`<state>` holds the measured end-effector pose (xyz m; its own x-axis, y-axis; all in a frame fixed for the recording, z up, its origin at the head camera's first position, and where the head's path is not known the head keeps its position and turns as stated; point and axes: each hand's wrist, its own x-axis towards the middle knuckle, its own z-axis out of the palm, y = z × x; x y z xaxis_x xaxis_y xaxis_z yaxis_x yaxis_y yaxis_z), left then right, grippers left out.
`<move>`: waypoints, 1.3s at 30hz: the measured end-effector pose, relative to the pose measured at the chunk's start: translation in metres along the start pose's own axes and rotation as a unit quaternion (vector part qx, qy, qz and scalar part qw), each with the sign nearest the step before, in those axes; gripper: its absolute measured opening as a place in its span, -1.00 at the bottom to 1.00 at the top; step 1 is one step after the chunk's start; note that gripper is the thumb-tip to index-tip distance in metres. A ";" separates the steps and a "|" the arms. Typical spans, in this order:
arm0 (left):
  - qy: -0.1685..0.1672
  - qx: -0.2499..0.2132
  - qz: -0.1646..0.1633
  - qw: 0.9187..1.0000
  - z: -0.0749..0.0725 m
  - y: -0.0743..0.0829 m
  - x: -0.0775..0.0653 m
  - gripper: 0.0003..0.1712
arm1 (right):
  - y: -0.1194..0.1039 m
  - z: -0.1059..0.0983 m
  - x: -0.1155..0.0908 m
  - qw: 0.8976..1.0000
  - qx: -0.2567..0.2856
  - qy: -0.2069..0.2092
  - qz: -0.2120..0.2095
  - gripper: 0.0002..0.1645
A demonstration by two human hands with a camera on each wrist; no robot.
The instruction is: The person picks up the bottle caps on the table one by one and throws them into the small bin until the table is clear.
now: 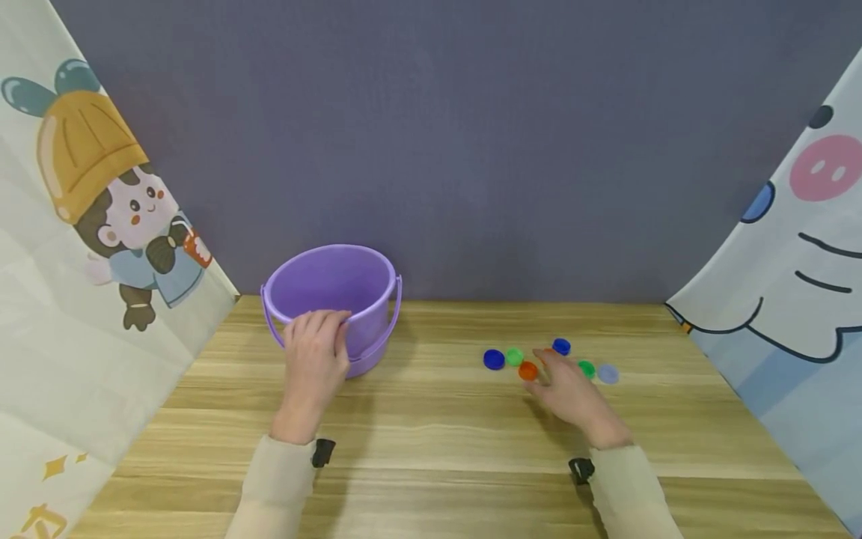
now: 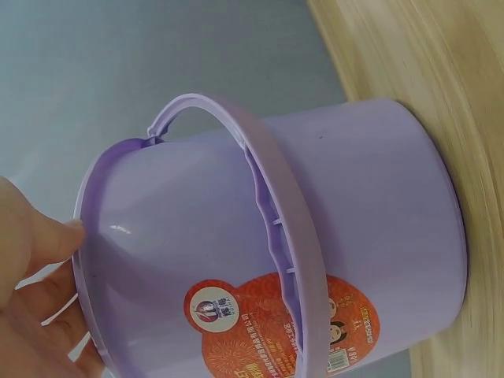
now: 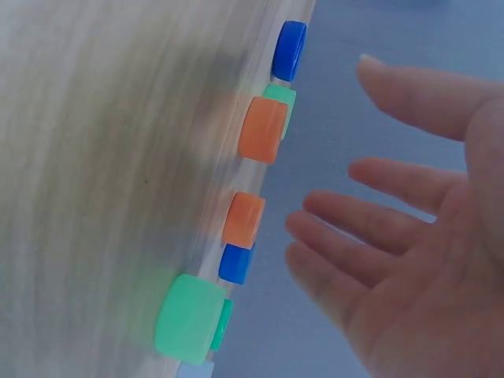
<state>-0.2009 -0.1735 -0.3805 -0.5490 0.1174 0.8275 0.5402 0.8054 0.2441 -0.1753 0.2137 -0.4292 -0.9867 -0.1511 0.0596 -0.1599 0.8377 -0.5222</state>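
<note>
A purple bucket (image 1: 367, 329) stands upright at the table's back left. My left hand (image 1: 315, 355) grips its near rim, thumb (image 2: 59, 236) outside and fingers inside. In the left wrist view its handle (image 2: 272, 189) hangs down across an orange-red label. My right hand (image 1: 572, 393) hovers with spread fingers over a loose row of bottle caps, holding none. To its left lie a dark blue cap (image 1: 494, 359), a light green cap (image 1: 515, 357) and an orange cap (image 1: 528, 370). Its fingers partly cover a second orange cap (image 3: 244, 220); a large light green cap (image 3: 189, 319) is hidden by this hand in the head view.
Behind the fingertips lies another blue cap (image 1: 561, 346). Right of the hand are a green cap (image 1: 587, 369) and a pale lilac cap (image 1: 608, 374). The wooden table (image 1: 431, 464) meets a grey backdrop (image 1: 471, 150), with printed curtains on both sides.
</note>
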 end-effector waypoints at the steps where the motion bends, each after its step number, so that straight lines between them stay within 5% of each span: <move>1: -0.001 0.000 0.000 1.000 0.001 0.001 0.001 -0.82 | 0.001 -0.001 0.002 1.000 0.001 -0.004 0.000 -0.19; 21: 0.003 0.014 -0.006 1.000 0.018 0.012 0.013 -0.81 | 0.021 0.000 0.050 0.999 -0.014 -0.006 -0.035 -0.26; 35: -0.008 0.020 -0.009 1.000 0.035 0.026 0.022 -0.80 | 0.040 -0.007 0.074 0.998 -0.020 -0.024 -0.046 -0.54; 39: -0.007 0.024 -0.006 1.000 0.041 0.030 0.025 -0.80 | 0.046 -0.011 0.082 0.998 -0.029 -0.027 -0.044 -0.44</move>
<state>-0.2239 -0.1228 -0.3733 -0.5650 0.1155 0.8169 0.5024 0.8336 0.2296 -0.2636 0.2462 -0.4390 -0.9659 -0.2525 0.0572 -0.2494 0.8482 -0.4673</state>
